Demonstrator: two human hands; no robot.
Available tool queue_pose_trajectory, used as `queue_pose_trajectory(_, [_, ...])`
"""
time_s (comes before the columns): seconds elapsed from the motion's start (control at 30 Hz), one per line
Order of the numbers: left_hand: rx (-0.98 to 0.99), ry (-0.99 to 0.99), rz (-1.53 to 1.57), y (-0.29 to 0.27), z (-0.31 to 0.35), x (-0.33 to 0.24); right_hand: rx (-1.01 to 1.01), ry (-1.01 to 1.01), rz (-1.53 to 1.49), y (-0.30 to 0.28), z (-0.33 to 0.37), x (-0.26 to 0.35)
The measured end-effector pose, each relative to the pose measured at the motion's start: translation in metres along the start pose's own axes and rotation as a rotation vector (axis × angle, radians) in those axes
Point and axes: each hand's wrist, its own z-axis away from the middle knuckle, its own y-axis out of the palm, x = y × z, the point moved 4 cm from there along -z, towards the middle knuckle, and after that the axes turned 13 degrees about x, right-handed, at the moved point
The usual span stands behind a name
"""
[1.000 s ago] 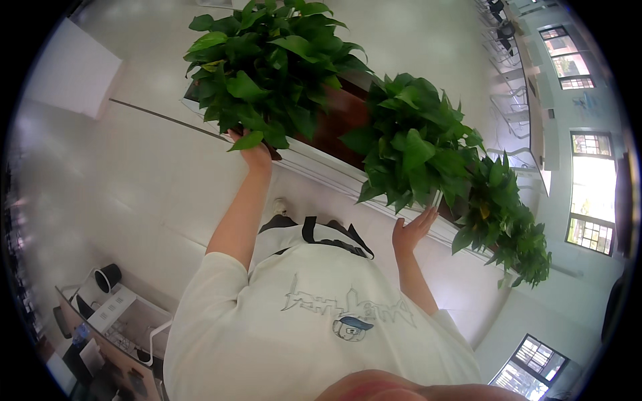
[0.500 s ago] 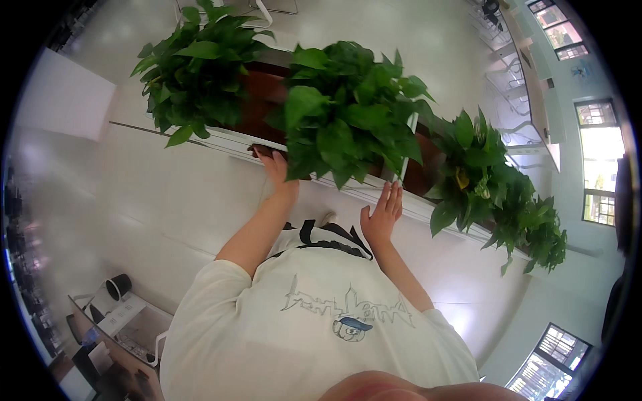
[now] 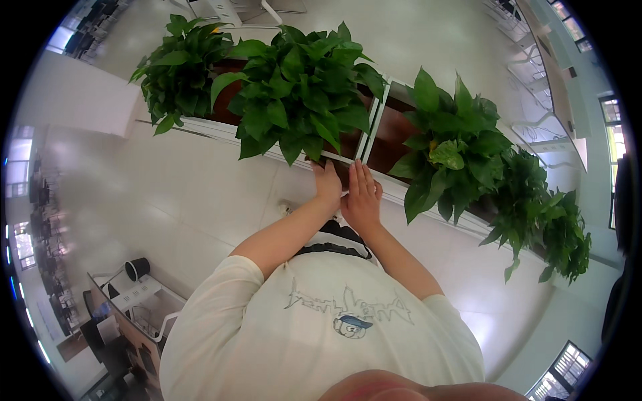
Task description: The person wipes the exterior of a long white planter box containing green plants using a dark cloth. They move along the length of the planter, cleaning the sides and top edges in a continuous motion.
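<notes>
A long white-edged planter cabinet (image 3: 394,195) crosses in front of me, with leafy green potted plants along its top. My left hand (image 3: 327,182) presses a dark brown piece of cloth (image 3: 343,175) against the near edge, its fingertips partly hidden. Close beside it, on the right, my right hand (image 3: 362,198) lies with fingers stretched out over the edge, below a white divider (image 3: 372,123). A large leafy plant (image 3: 294,93) hangs over the edge just left of my hands. Another plant (image 3: 449,144) stands to their right.
More plants stand at the far left (image 3: 184,70) and far right (image 3: 552,234) of the row. A desk (image 3: 124,314) with a black bin (image 3: 137,269) is at lower left. White chair frames (image 3: 542,127) and a long table (image 3: 558,87) are at upper right.
My left hand has slid right along the edge with the brown cloth, coming up against my right hand. My right hand has shifted slightly left. The view has moved to the right.
</notes>
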Motion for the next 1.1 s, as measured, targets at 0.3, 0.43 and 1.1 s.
queue_pose_trajectory(0.3, [0.216, -0.18, 0.116, 0.005, -0.006, 0.033, -0.077, -0.036, -0.016, -0.003, 0.002, -0.002])
queue_pose_trajectory(0.43, [0.253, -0.283, 0.18, 0.006, -0.003, 0.021, -0.053, -0.044, 0.007, -0.003, 0.0, -0.005])
queue_pose_trajectory(1.1, [0.531, -0.162, -0.221, -0.123, 0.023, -0.008, -0.011, -0.015, -0.397, 0.027, 0.007, 0.052])
